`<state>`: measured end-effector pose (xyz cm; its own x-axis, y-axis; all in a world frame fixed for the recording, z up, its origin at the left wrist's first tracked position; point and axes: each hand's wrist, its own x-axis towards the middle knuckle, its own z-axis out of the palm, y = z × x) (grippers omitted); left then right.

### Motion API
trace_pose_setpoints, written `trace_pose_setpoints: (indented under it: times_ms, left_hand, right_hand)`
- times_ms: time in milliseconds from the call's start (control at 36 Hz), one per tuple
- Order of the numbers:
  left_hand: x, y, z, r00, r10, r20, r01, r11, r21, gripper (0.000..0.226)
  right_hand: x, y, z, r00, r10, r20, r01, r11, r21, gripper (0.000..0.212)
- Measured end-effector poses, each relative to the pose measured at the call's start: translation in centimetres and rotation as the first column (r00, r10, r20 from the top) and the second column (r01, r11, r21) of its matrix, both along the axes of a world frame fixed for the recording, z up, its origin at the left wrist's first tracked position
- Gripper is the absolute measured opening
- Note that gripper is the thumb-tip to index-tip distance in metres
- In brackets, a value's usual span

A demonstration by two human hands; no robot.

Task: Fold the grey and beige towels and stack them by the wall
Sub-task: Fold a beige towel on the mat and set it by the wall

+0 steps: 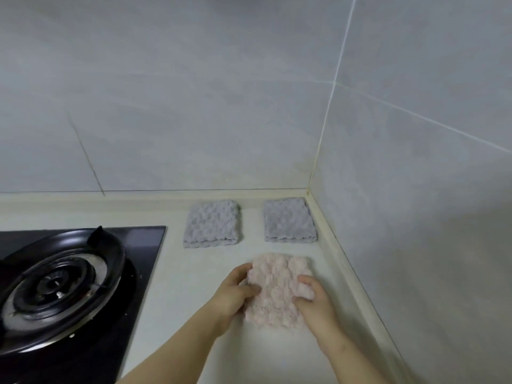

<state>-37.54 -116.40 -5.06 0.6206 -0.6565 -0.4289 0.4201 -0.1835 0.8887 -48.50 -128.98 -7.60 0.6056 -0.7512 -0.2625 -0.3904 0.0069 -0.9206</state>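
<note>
- From my remote seat, the beige towel (278, 292) sits in the lower centre-right of the frame. It lies on the pale countertop (194, 273) and looks folded into a thick, roughly square pad.
- My left hand (235, 293) is at the towel's left edge. Its fingers curl round the upper left corner and the thumb lies across the top of the fabric, so it grips the towel.
- My right hand (313, 297) is at the towel's right edge. Its fingers are bent over the fabric and bunch it slightly, so it grips the towel as well.
- I cannot tell whether the near part of the towel is lifted or flat on the counter.
- The left grey towel (212, 224) lies folded in the middle of the frame, with its far edge touching the raised strip at the foot of the back wall (194, 106).
- The right grey towel (289, 220) lies folded in the corner, just beside the side wall (415, 189). It is apart from the other grey one, with bare counter between them.
- The beige towel lies nearer to me than both grey ones and touches neither.
- A black glass gas hob (144, 239) fills the lower left of the frame, and its round burner (55, 286) is well apart from the towels.
</note>
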Motion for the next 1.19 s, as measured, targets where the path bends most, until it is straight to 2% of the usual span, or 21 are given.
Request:
trace_pose_setpoints:
  times_ms: [111,194,278,333,444,611,694,806,889,1056,1194]
  left_hand:
    - [0.7,-2.2,-0.3,1.000,0.004,-0.019,-0.004,1.000,0.012,0.039]
    - [1.1,-3.5,-0.8,0.999,-0.004,-0.034,0.006,0.999,0.047,0.036]
    - [1.5,-4.5,-1.8,0.999,-0.012,-0.042,0.016,0.996,0.085,0.040]
    - [1.5,-5.0,-2.1,0.999,-0.027,-0.038,0.031,0.994,0.104,0.043]
    - [1.2,-5.9,-2.3,0.997,-0.078,-0.004,0.078,0.989,0.123,0.054]
    - [0.0,-7.0,-1.3,0.974,-0.224,0.011,0.221,0.968,0.120,0.064]
    - [-0.3,-7.2,-0.8,0.970,-0.237,0.043,0.227,0.959,0.172,0.067]
    - [0.1,-6.6,-0.3,0.975,-0.164,0.149,0.123,0.959,0.254,0.050]
    - [0.5,-4.7,0.6,0.973,-0.081,0.215,0.016,0.957,0.289,0.045]
    - [1.1,1.1,2.5,0.957,0.115,0.267,-0.173,0.963,0.206,0.025]
    - [0.8,7.8,3.1,0.907,0.254,0.335,-0.328,0.926,0.188,0.021]
  right_hand:
    - [1.0,-2.2,-0.6,0.999,0.033,-0.039,-0.035,0.997,-0.069,0.038]
    - [1.4,-3.6,-0.5,0.988,0.045,-0.151,-0.073,0.980,-0.184,0.041]
    - [1.5,-4.6,-0.4,0.934,-0.011,-0.356,-0.164,0.874,-0.457,0.048]
    - [1.6,-4.5,0.1,0.904,-0.032,-0.426,-0.226,0.810,-0.541,0.049]
    - [2.0,-4.3,1.1,0.892,0.001,-0.453,-0.289,0.771,-0.568,0.045]
    - [1.9,-4.7,1.6,0.880,0.023,-0.475,-0.316,0.774,-0.548,0.045]
    - [1.8,-4.7,1.6,0.878,0.026,-0.477,-0.319,0.775,-0.545,0.046]
    - [1.7,-4.0,1.7,0.881,0.037,-0.473,-0.323,0.777,-0.540,0.044]
    - [2.2,-2.8,2.2,0.879,0.071,-0.471,-0.349,0.770,-0.535,0.044]
    - [4.2,1.5,3.4,0.886,0.207,-0.415,-0.420,0.739,-0.527,0.041]
    - [5.5,7.5,4.2,0.859,0.345,-0.378,-0.504,0.700,-0.506,0.037]
